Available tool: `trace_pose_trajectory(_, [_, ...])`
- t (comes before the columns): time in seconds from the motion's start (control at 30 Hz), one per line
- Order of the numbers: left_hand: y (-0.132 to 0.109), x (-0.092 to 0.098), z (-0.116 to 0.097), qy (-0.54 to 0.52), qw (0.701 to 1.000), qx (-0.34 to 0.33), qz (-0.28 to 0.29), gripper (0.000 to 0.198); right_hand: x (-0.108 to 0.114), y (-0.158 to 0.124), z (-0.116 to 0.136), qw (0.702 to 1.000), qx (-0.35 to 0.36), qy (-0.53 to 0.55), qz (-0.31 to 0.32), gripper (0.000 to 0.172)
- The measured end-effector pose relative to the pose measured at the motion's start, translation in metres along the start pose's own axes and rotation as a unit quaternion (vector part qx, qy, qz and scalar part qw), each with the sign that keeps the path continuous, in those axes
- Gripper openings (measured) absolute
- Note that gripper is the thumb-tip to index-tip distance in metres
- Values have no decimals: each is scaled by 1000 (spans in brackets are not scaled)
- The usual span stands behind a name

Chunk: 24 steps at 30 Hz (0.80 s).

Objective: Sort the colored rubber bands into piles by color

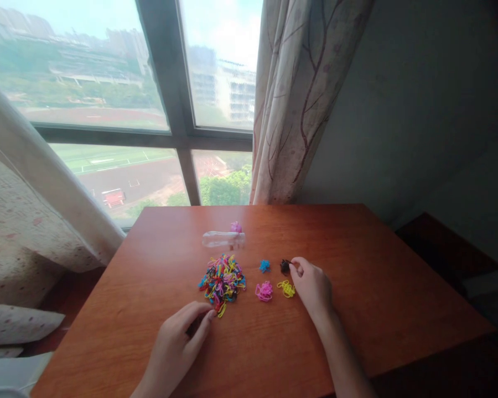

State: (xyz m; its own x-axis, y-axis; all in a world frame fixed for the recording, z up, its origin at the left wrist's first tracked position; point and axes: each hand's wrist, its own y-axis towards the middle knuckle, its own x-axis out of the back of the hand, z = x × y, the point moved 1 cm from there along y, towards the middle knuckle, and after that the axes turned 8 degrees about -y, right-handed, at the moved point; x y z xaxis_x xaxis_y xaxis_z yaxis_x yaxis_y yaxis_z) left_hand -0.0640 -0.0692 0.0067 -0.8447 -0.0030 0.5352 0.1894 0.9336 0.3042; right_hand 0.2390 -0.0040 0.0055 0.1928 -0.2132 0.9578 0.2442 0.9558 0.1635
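Note:
A mixed heap of small coloured rubber bands (pixel 222 279) lies mid-table. To its right sit small sorted piles: blue (pixel 265 266), black (pixel 285 266), pink (pixel 264 291) and yellow (pixel 286 288). My right hand (pixel 312 287) rests beside the yellow pile, its fingertips pinched at the black pile. My left hand (pixel 178 342) lies on the table just below the heap, fingers curled and close together, fingertips near a stray yellow band; whether it holds anything is hidden.
A clear plastic bottle (pixel 223 239) lies on its side behind the heap, with a small pink cluster (pixel 235 226) by it. The wooden table (pixel 382 276) stands against a window with curtains (pixel 299 99) at both sides. A dark wall is on the right.

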Motion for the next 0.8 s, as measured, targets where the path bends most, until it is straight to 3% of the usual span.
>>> trace_pose_trajectory(0.23, [-2,0,1,-16,1000,12,-13,18,1,-1,7,1000,7,-1,19,11])
trace_pose_trajectory(0.5, [0,0,0,-3,1000,2,-23,16,4,-11,7,997,31,68,-24,17])
trace_pose_trajectory(0.63, [-3,-1,5,25,999,-1,-44,15,4,-33,21,989,70,127,-42,20])
trace_pose_trajectory(0.8, [-8,-4,11,127,989,27,-77,18,-7,-79,53,969,151,194,-1,21])
